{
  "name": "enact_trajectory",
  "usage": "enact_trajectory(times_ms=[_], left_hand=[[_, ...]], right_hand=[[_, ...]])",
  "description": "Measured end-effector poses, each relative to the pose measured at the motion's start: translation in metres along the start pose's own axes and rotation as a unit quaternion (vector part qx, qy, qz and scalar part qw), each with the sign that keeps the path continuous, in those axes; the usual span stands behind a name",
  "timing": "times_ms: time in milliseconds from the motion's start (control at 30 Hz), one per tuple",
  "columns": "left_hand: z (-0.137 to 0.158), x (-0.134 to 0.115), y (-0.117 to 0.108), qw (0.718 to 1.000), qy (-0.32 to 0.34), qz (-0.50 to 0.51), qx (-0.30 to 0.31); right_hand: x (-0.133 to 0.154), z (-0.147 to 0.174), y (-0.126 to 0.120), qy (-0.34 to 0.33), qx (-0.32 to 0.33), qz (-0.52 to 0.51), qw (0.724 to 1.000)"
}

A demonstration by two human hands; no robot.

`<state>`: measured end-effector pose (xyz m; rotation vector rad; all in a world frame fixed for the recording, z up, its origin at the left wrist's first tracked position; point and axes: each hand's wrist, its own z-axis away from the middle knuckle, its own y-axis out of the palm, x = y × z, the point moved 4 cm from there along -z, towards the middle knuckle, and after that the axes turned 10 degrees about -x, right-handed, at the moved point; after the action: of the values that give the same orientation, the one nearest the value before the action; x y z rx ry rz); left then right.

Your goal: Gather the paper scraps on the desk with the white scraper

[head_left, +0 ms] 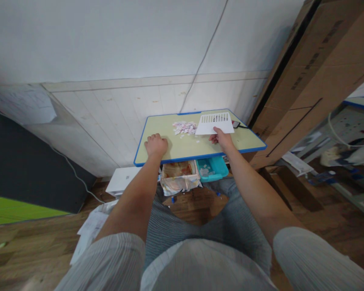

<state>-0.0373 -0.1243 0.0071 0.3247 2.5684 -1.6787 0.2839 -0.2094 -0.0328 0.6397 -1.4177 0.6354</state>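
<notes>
My right hand (222,140) grips a thin white sheet (214,127) by its near edge, thumb on top and the other fingers curled below. A row of narrow slots runs along the sheet's far side. It is held over the right half of a small pale-yellow table (178,150) with a blue edge. Just left of the sheet lies a loose pile of small whitish-pink pieces (185,127). My left hand (156,145) rests palm down on the table's left part, holding nothing visible, its fingers bent and foreshortened.
Under the table's front edge are a lined bin (180,182) and a turquoise basket (214,175) with small pale pieces inside. A dark phone-like object (235,124) lies behind the sheet. A white box (121,180) stands at left, tall cardboard (309,81) at right.
</notes>
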Motion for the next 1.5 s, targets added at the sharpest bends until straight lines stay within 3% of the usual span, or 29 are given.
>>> enact_trajectory(times_ms=[1500], left_hand=[[-0.0015, 0.0012, 0.0031, 1.000, 0.000, 0.005, -0.004]], right_hand=[[-0.0076, -0.0055, -0.0009, -0.030, -0.010, 0.053, 0.998]])
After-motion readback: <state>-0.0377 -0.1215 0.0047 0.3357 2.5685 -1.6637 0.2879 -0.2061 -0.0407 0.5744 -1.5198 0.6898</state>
